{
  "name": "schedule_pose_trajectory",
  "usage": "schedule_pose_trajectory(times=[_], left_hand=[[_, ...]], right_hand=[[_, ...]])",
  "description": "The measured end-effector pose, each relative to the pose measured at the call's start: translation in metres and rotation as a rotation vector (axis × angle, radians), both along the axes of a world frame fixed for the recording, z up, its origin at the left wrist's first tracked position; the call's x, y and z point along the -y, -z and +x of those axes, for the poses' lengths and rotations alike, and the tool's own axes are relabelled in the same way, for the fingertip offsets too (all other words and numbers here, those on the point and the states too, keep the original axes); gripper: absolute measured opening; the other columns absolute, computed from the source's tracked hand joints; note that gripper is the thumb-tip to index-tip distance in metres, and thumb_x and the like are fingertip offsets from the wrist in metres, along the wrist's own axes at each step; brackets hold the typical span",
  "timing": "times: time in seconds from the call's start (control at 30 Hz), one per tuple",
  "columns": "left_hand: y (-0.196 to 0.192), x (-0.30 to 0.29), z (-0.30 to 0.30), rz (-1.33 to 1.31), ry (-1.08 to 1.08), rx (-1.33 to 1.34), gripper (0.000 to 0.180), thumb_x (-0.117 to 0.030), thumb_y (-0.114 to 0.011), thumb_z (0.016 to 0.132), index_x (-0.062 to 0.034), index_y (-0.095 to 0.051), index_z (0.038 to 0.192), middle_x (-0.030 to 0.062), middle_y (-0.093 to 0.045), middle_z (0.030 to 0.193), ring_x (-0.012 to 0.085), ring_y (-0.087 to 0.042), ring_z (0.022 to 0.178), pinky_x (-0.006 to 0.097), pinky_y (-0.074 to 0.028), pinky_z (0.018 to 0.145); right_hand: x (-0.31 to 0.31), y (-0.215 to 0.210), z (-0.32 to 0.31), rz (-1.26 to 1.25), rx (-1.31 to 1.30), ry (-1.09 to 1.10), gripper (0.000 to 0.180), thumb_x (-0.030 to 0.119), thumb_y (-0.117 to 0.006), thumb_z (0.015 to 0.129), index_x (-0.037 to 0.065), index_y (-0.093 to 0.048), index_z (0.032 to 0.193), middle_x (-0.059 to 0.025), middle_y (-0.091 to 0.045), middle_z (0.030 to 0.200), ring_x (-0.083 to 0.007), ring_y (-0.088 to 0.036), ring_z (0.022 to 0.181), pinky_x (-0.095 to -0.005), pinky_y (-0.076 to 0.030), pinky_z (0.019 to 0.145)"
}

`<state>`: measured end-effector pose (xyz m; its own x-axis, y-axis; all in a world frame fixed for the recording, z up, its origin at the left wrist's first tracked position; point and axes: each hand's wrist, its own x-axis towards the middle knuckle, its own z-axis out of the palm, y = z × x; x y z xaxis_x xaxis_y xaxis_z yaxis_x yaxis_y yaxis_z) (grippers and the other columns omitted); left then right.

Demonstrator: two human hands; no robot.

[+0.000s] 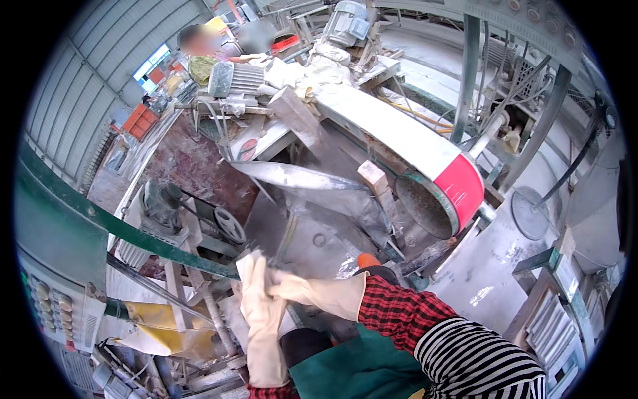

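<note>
Long cream rubber gloves cover both of my hands, which meet in front of my body. My left hand (254, 287) points upward, its fingers stretched out and slightly blurred at the tips. Coming across from the right, my right hand (290, 286) touches the left one around the palm. Its fingers are hidden or smeared there, so whether they grip the left glove I cannot make out. Red-and-black checked cuffs (402, 309) end at the gloves. A green apron (352, 369) hangs below them.
A curved green rail (153, 246) passes just left of my hands, with a button panel (60, 309) beyond it. Ahead stands a long white machine cover with a red end (460, 189). A pulley wheel (229, 225) is nearby; a person (203, 56) works farther off.
</note>
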<state>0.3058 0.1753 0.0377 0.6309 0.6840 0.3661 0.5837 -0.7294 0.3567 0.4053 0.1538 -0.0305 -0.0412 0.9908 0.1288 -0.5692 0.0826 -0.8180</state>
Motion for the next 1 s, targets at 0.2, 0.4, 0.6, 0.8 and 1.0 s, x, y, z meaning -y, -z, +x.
schedule_pose_trajectory(times=[0.2, 0.4, 0.6, 0.8, 1.0], left_hand=[[-0.005, 0.014, 0.000, -0.107, 0.105, 0.163, 0.066, -0.005, -0.074, 0.072, -0.0004, -0.047, 0.132, 0.0235, -0.039, 0.143, 0.0366, -0.039, 0.133, 0.040, -0.037, 0.107], [-0.039, 0.056, -0.175, -0.084, -0.437, -0.216, 0.059, -0.008, -0.074, 0.073, -0.0007, -0.052, 0.127, 0.0205, -0.051, 0.131, 0.0358, -0.044, 0.126, 0.040, -0.034, 0.107], [0.002, 0.127, -0.348, 0.092, -0.951, -0.415, 0.051, -0.016, -0.067, 0.082, -0.0068, -0.053, 0.130, 0.0180, -0.057, 0.124, 0.0336, -0.052, 0.116, 0.042, -0.041, 0.099], [0.049, 0.159, -0.405, 0.278, -1.122, -0.558, 0.045, -0.036, -0.057, 0.092, -0.0111, -0.057, 0.129, 0.0174, -0.064, 0.112, 0.0349, -0.060, 0.100, 0.046, -0.048, 0.084], [0.040, 0.153, -0.400, 0.293, -1.114, -0.462, 0.041, -0.032, -0.057, 0.092, -0.0080, -0.060, 0.125, 0.0177, -0.065, 0.110, 0.0345, -0.061, 0.097, 0.044, -0.048, 0.085]], right_hand=[[-0.007, 0.002, 0.033, -0.306, 0.189, 0.422, 0.065, 0.004, -0.059, 0.085, 0.004, -0.031, 0.144, -0.0159, -0.049, 0.136, -0.0248, -0.050, 0.122, -0.0347, -0.043, 0.100], [0.009, -0.020, 0.105, -0.404, -0.203, 0.726, 0.059, -0.004, -0.053, 0.087, 0.010, -0.031, 0.140, -0.0141, -0.051, 0.130, -0.0303, -0.059, 0.107, -0.0420, -0.057, 0.077], [0.118, 0.020, 0.255, -0.251, 0.182, 1.162, 0.069, -0.001, -0.057, 0.086, 0.010, -0.022, 0.144, -0.0233, -0.054, 0.117, -0.0299, -0.066, 0.088, -0.0349, -0.062, 0.060], [0.202, 0.011, 0.317, -0.604, 0.205, 1.516, 0.056, 0.004, -0.056, 0.088, 0.011, -0.034, 0.139, -0.0177, -0.059, 0.111, -0.0274, -0.067, 0.068, -0.0303, -0.058, 0.049], [0.198, 0.034, 0.343, -0.708, 0.304, 1.544, 0.053, 0.001, -0.055, 0.085, 0.008, -0.039, 0.135, -0.0157, -0.059, 0.114, -0.0286, -0.067, 0.076, -0.0303, -0.059, 0.052]])
